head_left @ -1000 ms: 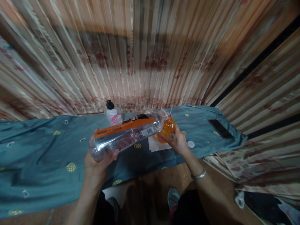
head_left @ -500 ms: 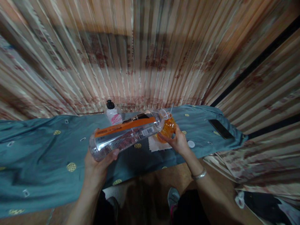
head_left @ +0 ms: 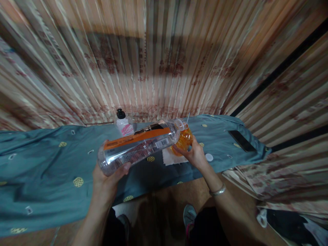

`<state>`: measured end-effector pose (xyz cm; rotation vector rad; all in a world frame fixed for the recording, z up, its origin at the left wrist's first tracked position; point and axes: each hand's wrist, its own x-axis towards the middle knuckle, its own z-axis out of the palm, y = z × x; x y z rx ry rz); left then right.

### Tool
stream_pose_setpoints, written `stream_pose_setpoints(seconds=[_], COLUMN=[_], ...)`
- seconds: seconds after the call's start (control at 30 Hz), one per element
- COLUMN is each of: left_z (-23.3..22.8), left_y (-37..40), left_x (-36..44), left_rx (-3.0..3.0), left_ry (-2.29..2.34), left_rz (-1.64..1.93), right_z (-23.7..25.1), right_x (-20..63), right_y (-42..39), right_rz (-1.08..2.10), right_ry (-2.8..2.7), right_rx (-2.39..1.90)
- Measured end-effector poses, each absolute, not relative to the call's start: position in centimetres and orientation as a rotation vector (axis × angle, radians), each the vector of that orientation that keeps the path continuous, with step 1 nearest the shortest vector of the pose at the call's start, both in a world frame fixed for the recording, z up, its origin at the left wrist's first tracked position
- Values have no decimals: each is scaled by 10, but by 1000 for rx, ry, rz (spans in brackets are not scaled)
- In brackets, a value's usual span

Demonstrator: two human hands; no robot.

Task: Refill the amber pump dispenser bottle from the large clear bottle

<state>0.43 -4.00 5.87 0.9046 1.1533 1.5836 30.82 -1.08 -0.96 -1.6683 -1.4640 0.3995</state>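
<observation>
A large clear plastic bottle with an orange-and-black label [head_left: 138, 145] is tilted above the teal patterned cloth [head_left: 51, 164], its base gripped in the left hand [head_left: 108, 177]. Its mouth meets the translucent amber container [head_left: 185, 139], which the right hand's [head_left: 194, 155] curled fingers clasp. Striped beige curtains [head_left: 159, 78] hang behind.

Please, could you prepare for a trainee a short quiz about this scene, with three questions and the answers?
1. The left hand holds:
A) the black-capped bottle
B) the large clear bottle
C) the phone

2. True or false: the large clear bottle is standing upright.

3. Fill in the colour: the right hand holds a vessel that looks ____.

Key: 1. B. 2. False; it is tilted. 3. Orange.
</observation>
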Motion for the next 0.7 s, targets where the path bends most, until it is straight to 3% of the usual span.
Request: stream_pose_setpoints(seconds=[0.7], left_z=[58], left_y=[-40], left_x=[4], left_rx=[873], left_ry=[1138], left_rz=[1580], right_z=[-11], right_x=[310], right_y=[-10], right_rz=[390], right_ry=[-1465], right_rx=[-1681])
